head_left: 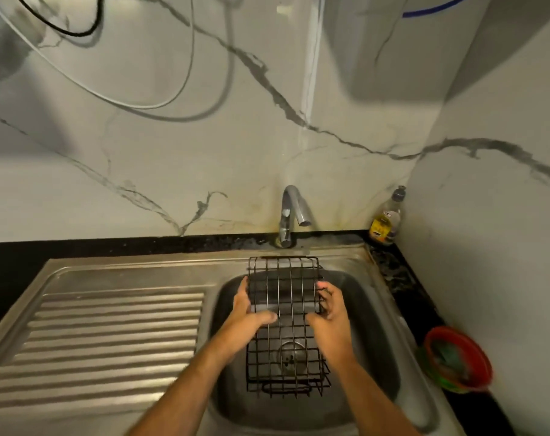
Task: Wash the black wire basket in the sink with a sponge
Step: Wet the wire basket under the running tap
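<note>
The black wire basket is held lengthwise over the steel sink, its far end near the back rim and its near end low in the bowl. My left hand grips its left side with the thumb across the wires. My right hand grips the right side, fingers curled through the grid. The drain shows through the wires. A green sponge seems to lie in the red bowl on the right counter.
The chrome tap stands behind the sink with no water running. A dish soap bottle sits in the back right corner. The ribbed drainboard stretches to the left. Marble walls close in behind and to the right.
</note>
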Demonstrator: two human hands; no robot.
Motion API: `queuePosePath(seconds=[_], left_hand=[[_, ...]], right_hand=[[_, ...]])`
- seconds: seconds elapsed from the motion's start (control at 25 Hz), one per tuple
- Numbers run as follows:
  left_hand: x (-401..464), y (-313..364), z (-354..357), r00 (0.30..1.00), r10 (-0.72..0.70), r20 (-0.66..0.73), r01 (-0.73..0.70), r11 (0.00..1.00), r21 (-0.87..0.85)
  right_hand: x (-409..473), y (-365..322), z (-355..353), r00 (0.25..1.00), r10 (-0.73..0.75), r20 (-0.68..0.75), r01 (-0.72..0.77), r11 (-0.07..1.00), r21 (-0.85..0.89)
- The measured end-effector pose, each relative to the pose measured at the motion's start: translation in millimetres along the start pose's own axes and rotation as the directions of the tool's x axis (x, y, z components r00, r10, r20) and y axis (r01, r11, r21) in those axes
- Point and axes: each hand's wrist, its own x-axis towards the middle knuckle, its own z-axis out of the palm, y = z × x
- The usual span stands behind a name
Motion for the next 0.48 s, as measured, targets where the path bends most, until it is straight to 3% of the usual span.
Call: queuePosePath(seconds=[0.24, 0.36, 0.48], left_hand=[[42, 4, -4, 0.994, -0.106, 0.009, 0.105, 0.993, 0.048], [57, 3, 0, 0.992, -0.123, 0.024, 0.122, 0.991, 0.053], [72, -6, 8, 0.980, -0.179, -0.087, 0.184, 0.982, 0.053]], right_hand=[[19, 24, -6, 1.000, -0.020, -0.002, 0.020, 1.000, 0.010], [39, 35, -12, 0.994, -0.043, 0.098, 0.045, 0.999, -0.014], [60, 41, -24, 0.970, -0.054, 0.237, 0.049, 0.998, 0.029]])
